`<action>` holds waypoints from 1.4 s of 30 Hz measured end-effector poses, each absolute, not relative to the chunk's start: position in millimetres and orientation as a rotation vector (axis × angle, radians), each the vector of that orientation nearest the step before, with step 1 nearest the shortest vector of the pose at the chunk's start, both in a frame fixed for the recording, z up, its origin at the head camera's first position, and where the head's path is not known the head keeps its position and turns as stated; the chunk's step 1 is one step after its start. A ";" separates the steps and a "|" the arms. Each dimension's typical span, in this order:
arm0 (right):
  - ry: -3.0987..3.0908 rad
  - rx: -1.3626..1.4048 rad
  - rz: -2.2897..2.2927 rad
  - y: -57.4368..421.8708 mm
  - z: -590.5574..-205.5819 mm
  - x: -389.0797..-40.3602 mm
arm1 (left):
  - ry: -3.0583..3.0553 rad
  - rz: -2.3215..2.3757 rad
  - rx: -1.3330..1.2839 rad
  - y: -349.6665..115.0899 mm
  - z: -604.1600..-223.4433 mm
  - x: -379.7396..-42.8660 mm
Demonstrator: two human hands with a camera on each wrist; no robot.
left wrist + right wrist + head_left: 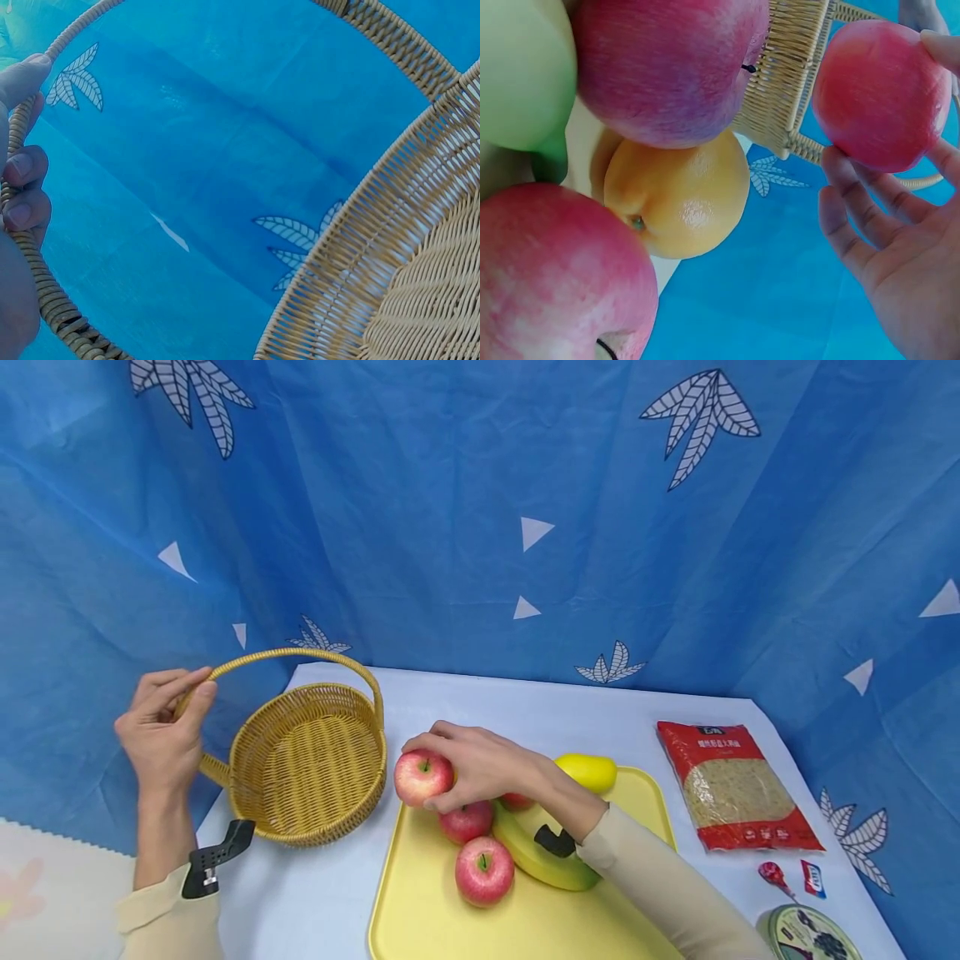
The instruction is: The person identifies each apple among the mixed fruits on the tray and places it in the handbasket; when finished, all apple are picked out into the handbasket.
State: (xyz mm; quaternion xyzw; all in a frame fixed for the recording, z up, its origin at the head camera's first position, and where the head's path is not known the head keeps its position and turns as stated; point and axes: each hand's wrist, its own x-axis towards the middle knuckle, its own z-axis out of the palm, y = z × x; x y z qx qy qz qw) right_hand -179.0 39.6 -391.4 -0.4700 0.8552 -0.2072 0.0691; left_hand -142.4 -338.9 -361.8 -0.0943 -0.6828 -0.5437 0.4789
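Red apple [422, 779] sits gripped between thumb and fingers of the right hand [480, 764]; the left hand [162, 722] grips the wicker basket handle [300, 652].

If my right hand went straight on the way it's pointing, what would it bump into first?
Probably the wicker basket: the right hand points toward its nearest side, with the held apple leading. Depth is unclear, so the apple might pass above the rim.

Red apple [418, 780], held near round wicker basket [317, 768]; handle [315, 653] raised.
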 end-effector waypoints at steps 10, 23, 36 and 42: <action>2.540 -1.445 -0.661 23.6 -390.3 -186.4 | -1.686 -1.328 -0.222 -340.0 -360.4 -142.8; 2.513 -1.463 -0.663 1.3 -383.5 -194.1 | -1.685 -1.338 -0.214 -339.9 -359.9 -143.4; 2.485 -1.467 -0.628 -22.0 -381.6 -203.6 | -1.693 -1.334 -0.210 -339.7 -359.9 -142.1; 2.466 -1.457 -0.630 -30.9 -383.5 -207.5 | -1.689 -1.334 -0.221 -338.4 -359.9 -140.8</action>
